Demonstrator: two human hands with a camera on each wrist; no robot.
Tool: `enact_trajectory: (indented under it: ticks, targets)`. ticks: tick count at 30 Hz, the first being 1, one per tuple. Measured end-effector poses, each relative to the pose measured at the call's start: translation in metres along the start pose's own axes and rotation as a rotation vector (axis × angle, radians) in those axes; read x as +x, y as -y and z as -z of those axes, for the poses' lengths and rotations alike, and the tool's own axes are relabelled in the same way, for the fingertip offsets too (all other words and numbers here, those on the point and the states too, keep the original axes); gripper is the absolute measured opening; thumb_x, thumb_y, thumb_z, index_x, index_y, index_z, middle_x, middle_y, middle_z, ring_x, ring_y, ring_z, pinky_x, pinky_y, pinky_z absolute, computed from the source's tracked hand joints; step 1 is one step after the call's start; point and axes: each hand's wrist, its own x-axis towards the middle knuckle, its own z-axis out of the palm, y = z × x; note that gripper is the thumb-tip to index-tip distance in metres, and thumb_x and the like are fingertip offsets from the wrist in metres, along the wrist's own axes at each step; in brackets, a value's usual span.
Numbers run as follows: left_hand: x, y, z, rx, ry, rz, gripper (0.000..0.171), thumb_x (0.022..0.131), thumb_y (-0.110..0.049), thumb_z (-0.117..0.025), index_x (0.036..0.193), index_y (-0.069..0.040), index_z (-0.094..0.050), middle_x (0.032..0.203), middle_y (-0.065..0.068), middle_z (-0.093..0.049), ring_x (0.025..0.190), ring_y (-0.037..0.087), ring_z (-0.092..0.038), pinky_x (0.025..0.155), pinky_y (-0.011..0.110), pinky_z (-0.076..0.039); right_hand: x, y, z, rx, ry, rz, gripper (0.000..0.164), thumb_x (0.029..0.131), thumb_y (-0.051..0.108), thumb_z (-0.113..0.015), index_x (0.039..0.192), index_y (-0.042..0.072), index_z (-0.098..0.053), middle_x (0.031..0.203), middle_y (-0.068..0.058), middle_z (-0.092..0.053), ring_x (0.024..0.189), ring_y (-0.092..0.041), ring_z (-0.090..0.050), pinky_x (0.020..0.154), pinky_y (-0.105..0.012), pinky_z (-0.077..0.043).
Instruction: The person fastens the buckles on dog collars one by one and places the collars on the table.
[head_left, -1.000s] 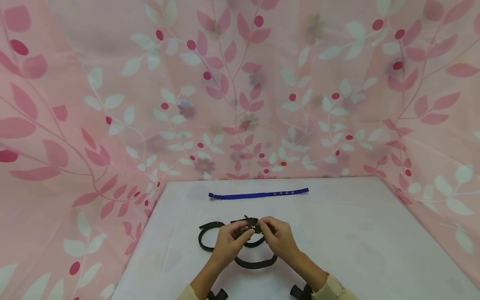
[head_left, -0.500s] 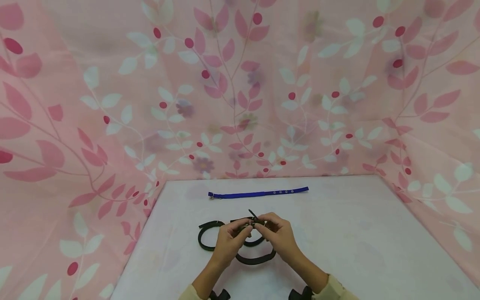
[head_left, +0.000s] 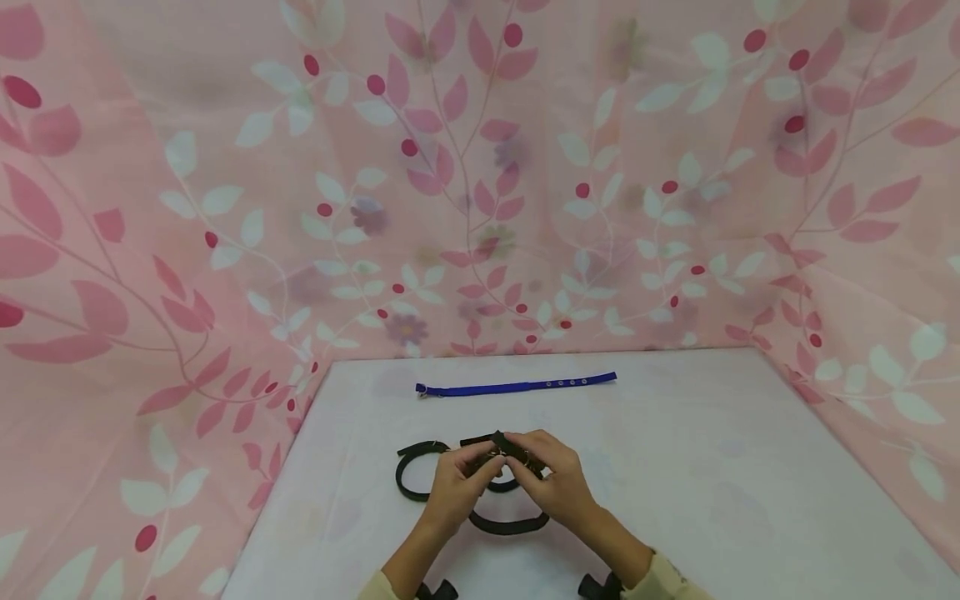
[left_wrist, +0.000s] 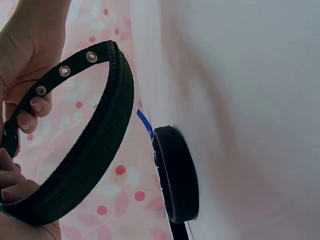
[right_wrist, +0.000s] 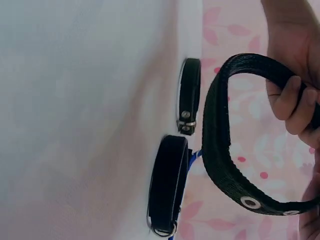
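Observation:
A dark green-black buckle collar with metal eyelets (head_left: 510, 527) is bent into a loop between the two hands, raised off the table. My left hand (head_left: 453, 489) pinches it on the left near the metal fitting, partly hidden by the fingers. My right hand (head_left: 558, 482) grips the strap from the right, thumb and fingertips close to the left hand's. In the left wrist view, a row of eyelets shows along the held collar (left_wrist: 100, 155). Behind the hands, another dark collar (head_left: 504, 486) lies looped on the table, partly covered. To its left rests a second looped dark collar (head_left: 405, 482).
A blue collar (head_left: 517, 388) with eyelets lies straight across the far part of the white table (head_left: 712, 483). Pink leaf-patterned cloth (head_left: 480, 208) hangs behind and at both sides. Black wrist gear (head_left: 600, 586) shows at the lower edge.
The thin strap end that stuck up between the fingers is no longer upright; a wider piece of strap now slants there. The right hand's fingers have shifted left over the strap. Table collars are unmoved.

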Motion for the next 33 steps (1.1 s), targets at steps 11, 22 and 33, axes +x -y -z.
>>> enact_trajectory:
  ticks: [11,22,33]
  targets:
    - [-0.006,0.008,-0.005,0.025,0.005,-0.016,0.021,0.097,-0.019,-0.064,0.113,-0.006,-0.07,0.093,0.021,-0.066,0.064,0.005,-0.053,0.054,0.018,-0.043,-0.003,0.006,0.007,0.054,0.083,-0.171,0.025,0.076,-0.015,-0.073,0.098,-0.003,-0.068,0.086,-0.013,-0.069,0.071,-0.016,-0.065,0.052,-0.024,-0.054]
    - [-0.008,0.012,-0.005,0.031,-0.087,-0.106,0.021,0.096,-0.016,-0.065,0.113,-0.005,-0.069,0.089,0.021,-0.067,0.067,0.007,-0.055,0.055,0.02,-0.046,-0.01,-0.012,0.01,0.227,0.172,-0.501,0.017,0.087,0.005,-0.074,0.103,0.009,-0.072,0.095,-0.01,-0.07,0.083,-0.005,-0.064,0.059,-0.027,-0.057]
    - [-0.007,0.015,-0.004,-0.014,-0.076,-0.126,0.025,0.094,-0.013,-0.067,0.115,0.001,-0.07,0.106,0.014,-0.071,0.08,0.007,-0.062,0.065,0.021,-0.053,-0.008,-0.005,0.01,0.144,0.179,-0.369,0.02,0.083,-0.007,-0.072,0.101,0.0,-0.076,0.09,-0.01,-0.067,0.081,-0.012,-0.061,0.067,-0.024,-0.054]
